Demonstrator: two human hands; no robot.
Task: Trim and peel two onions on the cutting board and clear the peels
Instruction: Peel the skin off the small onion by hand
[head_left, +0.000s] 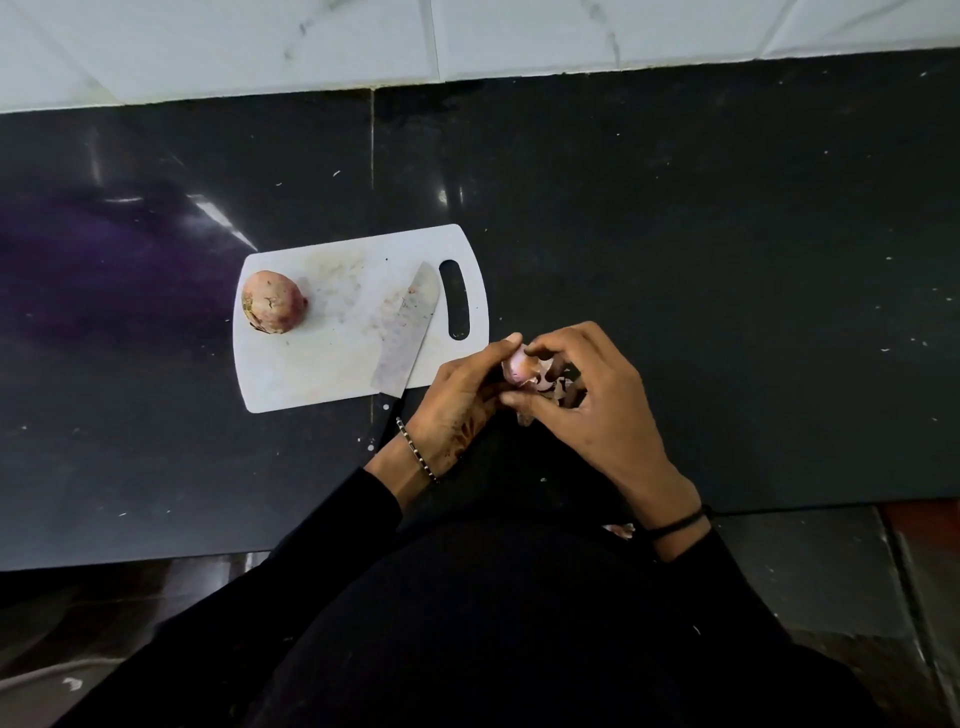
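Just off the handle end of the white cutting board (311, 364), over the dark countertop (727, 260), both hands meet around a small pinkish onion (517, 366). The left hand (457, 395) cups it from the board side, thumb laid along its top, while the right hand (597, 405) closes on it from the other side, fingertips pinching at the bulb. Loose papery peels (558, 389) hang beneath the onion between the two palms, so only part of the bulb shows. A second, unpeeled onion (274, 301) sits on the board at the end far from the handle slot, well apart from both hands. A broad-bladed knife (405, 327) lies flat on the board beside the slot, its blade touching nothing but the board, its handle end running off the near edge just beside the left hand. Another scrap of peel (619, 530) rests near the right wrist at the counter's near edge.
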